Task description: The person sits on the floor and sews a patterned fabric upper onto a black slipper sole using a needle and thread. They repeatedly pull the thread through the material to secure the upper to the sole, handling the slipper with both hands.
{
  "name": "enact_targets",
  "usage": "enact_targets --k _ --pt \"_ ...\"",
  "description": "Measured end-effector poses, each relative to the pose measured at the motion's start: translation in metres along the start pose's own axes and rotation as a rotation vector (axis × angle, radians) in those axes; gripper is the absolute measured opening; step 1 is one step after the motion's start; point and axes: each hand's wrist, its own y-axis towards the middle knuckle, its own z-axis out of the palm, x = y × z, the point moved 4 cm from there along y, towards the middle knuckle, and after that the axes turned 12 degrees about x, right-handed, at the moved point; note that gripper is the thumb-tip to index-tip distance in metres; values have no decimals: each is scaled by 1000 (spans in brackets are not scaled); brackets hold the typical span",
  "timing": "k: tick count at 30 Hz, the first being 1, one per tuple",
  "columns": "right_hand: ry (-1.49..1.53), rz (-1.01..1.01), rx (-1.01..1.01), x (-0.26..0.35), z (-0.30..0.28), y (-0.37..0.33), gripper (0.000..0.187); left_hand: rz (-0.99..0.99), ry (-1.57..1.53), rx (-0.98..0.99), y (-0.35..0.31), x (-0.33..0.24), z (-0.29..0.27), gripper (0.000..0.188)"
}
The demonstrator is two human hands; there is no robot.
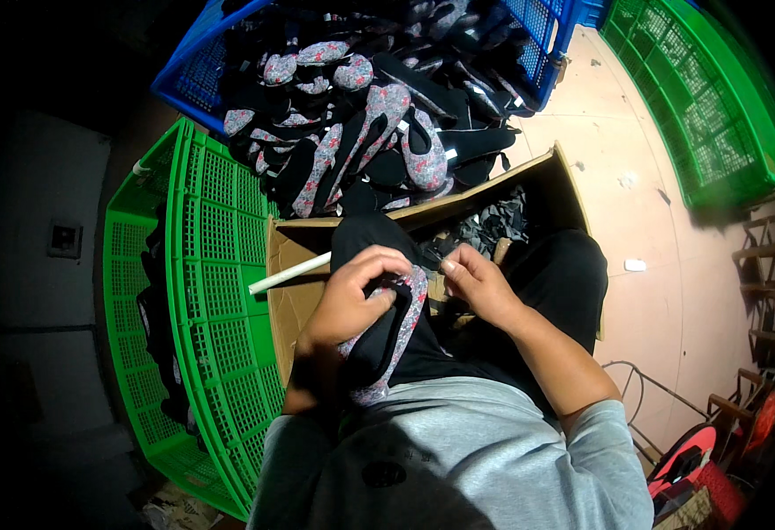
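My left hand (365, 287) is closed around a fabric shoe upper (410, 309), grey with a pink and red floral print and a black lining. The shoe upper lies over my lap with its opening facing up. Just right of its toe end, my right hand (485, 287) pinches thumb against fingers. A small dark piece shows by those fingertips, too unclear to name. Below and beyond my hands stands an open cardboard box (569, 190) between my knees, with black and grey scraps (498, 221) inside.
Ahead, a blue crate (184, 79) overflows with similar floral and black uppers (423, 159). Green crates (228, 353) stand close on my left, dark items inside. A white tube (290, 273) leans by the box. Another green crate (688, 106) and a wooden rack (763, 265) are right.
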Motion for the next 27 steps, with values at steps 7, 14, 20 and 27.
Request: enact_targets --k 7,14,20,27 --pt "-76 -7 -28 -6 0 0 22 44 477 20 0 1 26 26" --pt "40 -73 138 14 23 -7 21 26 511 -276 -10 5 19 23" --pt "-194 -189 173 15 37 -9 24 12 473 -533 -10 13 29 25" --pt "-375 -191 128 18 41 -9 26 11 475 -563 -9 17 33 28"
